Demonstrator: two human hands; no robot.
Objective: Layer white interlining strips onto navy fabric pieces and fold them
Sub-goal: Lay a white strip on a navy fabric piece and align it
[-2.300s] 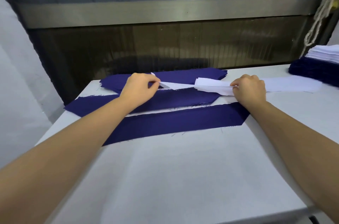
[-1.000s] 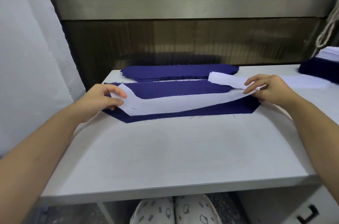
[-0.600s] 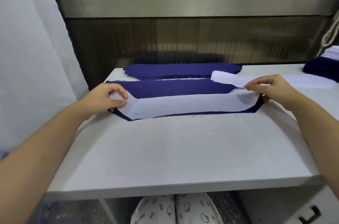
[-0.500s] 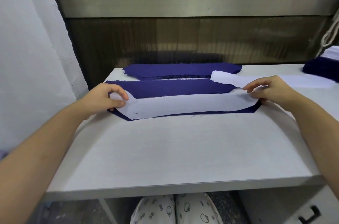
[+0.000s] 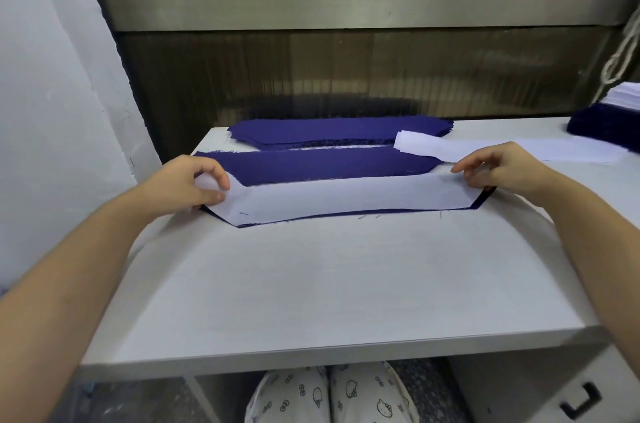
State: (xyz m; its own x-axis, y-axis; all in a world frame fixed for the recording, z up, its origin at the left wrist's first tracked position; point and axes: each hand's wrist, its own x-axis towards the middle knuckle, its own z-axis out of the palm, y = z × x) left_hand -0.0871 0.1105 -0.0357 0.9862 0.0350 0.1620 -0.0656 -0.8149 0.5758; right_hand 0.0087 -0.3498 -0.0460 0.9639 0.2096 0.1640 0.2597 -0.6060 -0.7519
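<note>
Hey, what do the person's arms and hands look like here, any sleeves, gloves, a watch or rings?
The left hand and the right hand wear no gloves, and no ring, watch or bracelet shows on either. The left forearm and the right forearm are uncovered up to the frame's edge, so no sleeve is in view.

text: none legible | labels, brands, numbers: none legible | white interlining strip [image 5: 346,196]: short dark pen tick near left end, no letter or digit | patterned cloth [image 5: 332,395] under near edge of table [image 5: 311,284]: printed cartoon cat faces and bows, no lettering legible
</note>
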